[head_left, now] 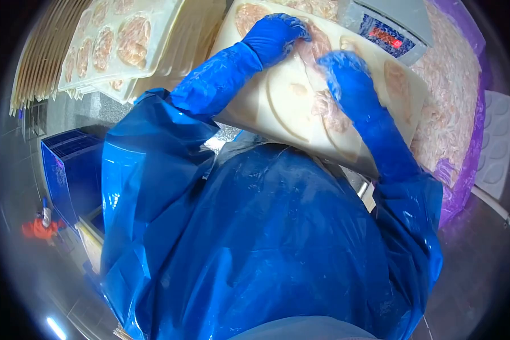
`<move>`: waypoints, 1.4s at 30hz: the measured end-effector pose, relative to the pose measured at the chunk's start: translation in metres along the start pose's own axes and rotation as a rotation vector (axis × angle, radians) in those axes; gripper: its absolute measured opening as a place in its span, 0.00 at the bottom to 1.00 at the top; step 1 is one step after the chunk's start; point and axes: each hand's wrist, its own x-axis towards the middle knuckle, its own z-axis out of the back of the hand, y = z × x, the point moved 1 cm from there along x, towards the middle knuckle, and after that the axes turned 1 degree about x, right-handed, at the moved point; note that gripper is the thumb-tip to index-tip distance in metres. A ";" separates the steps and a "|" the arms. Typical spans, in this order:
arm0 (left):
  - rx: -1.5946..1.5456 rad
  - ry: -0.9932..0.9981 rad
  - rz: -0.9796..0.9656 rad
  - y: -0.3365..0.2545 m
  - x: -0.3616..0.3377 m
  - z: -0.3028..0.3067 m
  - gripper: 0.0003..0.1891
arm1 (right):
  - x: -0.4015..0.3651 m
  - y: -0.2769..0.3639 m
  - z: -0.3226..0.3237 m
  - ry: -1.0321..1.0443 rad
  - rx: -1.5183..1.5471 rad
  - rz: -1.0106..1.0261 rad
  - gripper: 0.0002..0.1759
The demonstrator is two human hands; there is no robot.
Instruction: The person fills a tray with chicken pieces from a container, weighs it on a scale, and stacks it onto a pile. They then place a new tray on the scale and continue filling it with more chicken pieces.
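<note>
My left hand (279, 37), in a wet blue glove, has its fingers curled on the upper left edge of a strip of pale pink raw meat (314, 52). On the strip's right side is my right hand (345, 72), also gloved, its fingers bent against the meat. The strip lies over a white tray (277, 116) with rounded recesses, and its ragged lower end (330, 110) hangs toward the near edge. Other meat pieces sit in the tray's recesses at the upper left and right. Both sets of fingertips are partly hidden.
At the upper left stand stacked white trays (105, 73) with meat pieces. A scale with a red display (388, 37) is behind the tray. Right of it, a purple-lined container (481, 107) holds much meat. A blue bin (73, 175) stands lower left.
</note>
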 end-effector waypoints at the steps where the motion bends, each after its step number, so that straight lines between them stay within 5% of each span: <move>1: -0.003 -0.005 0.007 -0.003 -0.003 -0.003 0.19 | -0.005 0.006 0.009 0.102 -0.072 -0.003 0.16; 3: 0.313 -0.062 -0.069 -0.024 -0.010 -0.001 0.19 | -0.017 0.008 0.030 0.070 -0.123 0.051 0.15; 4: 0.378 0.148 0.075 -0.041 -0.017 0.002 0.27 | -0.022 0.000 0.045 0.022 0.023 0.027 0.14; 7: 0.252 -0.148 0.128 -0.076 -0.008 -0.006 0.31 | -0.033 0.000 0.092 -0.157 0.161 -0.262 0.09; 9: 0.175 -0.099 0.037 -0.065 0.000 -0.034 0.35 | -0.046 0.000 0.102 -0.177 0.014 -0.283 0.10; 11: 0.301 -0.012 0.088 -0.060 0.004 -0.047 0.37 | -0.057 0.013 0.090 -0.102 0.223 -0.432 0.14; 13: 0.301 -0.086 0.057 -0.080 0.005 -0.030 0.35 | -0.083 0.020 0.068 0.088 0.163 -0.322 0.12; 15: -0.138 -0.059 0.053 -0.117 0.001 -0.010 0.29 | -0.108 0.026 0.064 0.114 0.233 -0.438 0.10; 16: 0.067 -0.117 -0.086 -0.134 -0.009 -0.014 0.21 | -0.116 0.025 0.072 0.110 0.234 -0.444 0.10; 17: 0.031 0.050 -0.016 -0.144 -0.019 -0.022 0.17 | -0.125 0.020 0.085 0.112 0.196 -0.452 0.10; 19: -0.007 -0.017 -0.045 -0.147 -0.027 -0.022 0.15 | -0.135 0.017 0.093 0.110 0.155 -0.456 0.10; 23: -0.108 0.086 0.041 -0.155 -0.021 -0.007 0.15 | -0.122 0.044 0.097 -0.094 0.355 -0.579 0.13; 25: 0.123 0.055 0.135 -0.164 -0.017 -0.003 0.15 | -0.120 0.051 0.080 0.102 0.078 -0.357 0.14; 27: 0.053 -0.059 0.006 -0.181 -0.013 -0.015 0.16 | -0.136 0.044 0.066 0.055 0.065 -0.318 0.15; 29: 0.092 0.137 -0.052 -0.198 -0.008 -0.032 0.17 | -0.144 0.036 0.066 -0.012 0.203 -0.354 0.15; 33: 0.029 0.228 -0.012 -0.197 -0.003 -0.036 0.16 | -0.151 0.029 0.086 0.000 0.190 -0.428 0.14; 37: 0.047 0.006 -0.003 -0.206 0.007 -0.043 0.16 | -0.148 0.029 0.087 -0.063 0.213 -0.361 0.13; 42: -0.240 0.063 -0.007 -0.205 0.021 -0.066 0.14 | -0.155 0.023 0.082 -0.026 0.260 -0.452 0.10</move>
